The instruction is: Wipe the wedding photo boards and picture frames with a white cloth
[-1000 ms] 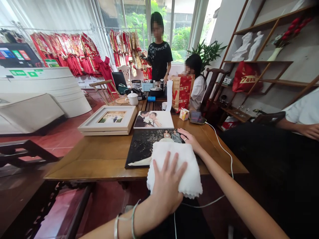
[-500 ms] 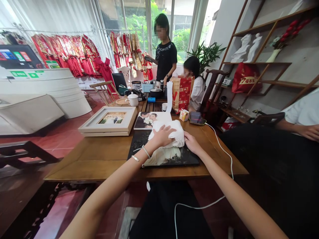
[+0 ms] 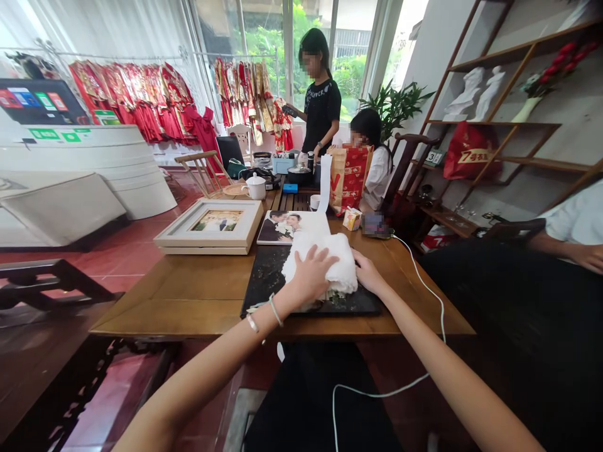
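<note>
White cloth (image 3: pixel 345 258): folded pad, lying on the dark photo panel, beneath the left fingers.
Left hand (image 3: pixel 308 277): fingers spread flat over the cloth, not clenched.
Right hand (image 3: pixel 370 272): fingers at the panel's right edge, just beside the cloth; whether they grip or only steady it, cannot tell.
Dark photo panel (image 3: pixel 266 273): flat near the table's front edge, picture largely covered by cloth and hand.
Wiping of the panel: judged to be the step in hand; finish of the surface not verifiable.
Panel's bare left part: next move, in judgement, calls for level pressure across it, right hand bracing the edge against sliding.
White photo book (image 3: pixel 276 233): just beyond the panel; contact with the cloth cannot be told.
Picture frame (image 3: pixel 217 221): lying face up, left of the book.
Wooden table (image 3: pixel 174 301): bears all listed items.
White cable (image 3: pixel 436 292): hangs over the table's right side.
</note>
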Available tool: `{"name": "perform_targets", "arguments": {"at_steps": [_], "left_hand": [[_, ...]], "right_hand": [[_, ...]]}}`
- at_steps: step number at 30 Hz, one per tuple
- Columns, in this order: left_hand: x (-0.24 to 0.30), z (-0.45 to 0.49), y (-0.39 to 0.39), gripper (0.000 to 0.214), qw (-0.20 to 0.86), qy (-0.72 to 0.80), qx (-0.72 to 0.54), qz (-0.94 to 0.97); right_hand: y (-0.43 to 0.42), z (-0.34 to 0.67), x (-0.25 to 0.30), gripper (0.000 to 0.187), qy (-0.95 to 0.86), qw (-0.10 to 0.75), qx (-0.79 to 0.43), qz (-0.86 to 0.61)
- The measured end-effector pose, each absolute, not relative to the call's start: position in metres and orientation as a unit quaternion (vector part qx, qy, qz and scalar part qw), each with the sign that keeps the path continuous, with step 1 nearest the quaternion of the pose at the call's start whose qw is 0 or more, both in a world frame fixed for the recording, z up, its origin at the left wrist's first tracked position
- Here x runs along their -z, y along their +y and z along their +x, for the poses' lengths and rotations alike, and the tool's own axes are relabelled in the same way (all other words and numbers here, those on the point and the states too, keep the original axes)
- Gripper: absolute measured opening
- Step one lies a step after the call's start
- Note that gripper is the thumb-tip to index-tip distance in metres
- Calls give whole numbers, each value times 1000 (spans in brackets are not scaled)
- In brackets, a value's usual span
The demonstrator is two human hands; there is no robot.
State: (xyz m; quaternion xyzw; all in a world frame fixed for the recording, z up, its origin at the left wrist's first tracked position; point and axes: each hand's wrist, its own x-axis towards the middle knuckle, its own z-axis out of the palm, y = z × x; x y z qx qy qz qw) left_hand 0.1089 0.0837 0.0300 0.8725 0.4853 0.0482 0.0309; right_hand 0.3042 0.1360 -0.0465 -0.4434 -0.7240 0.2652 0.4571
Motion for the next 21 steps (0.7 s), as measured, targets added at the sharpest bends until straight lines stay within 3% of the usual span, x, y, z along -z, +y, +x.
{"name": "perform_targets", "arguments": {"at_steps": [9, 21], "left_hand": [[-26, 92, -13, 84, 44, 428, -38, 902], [-25, 90, 114, 61, -30, 490, -59, 869]], "right_hand": [[140, 307, 50, 43, -733, 448, -255, -443], [136, 302, 46, 41, -735, 429, -226, -475]]}}
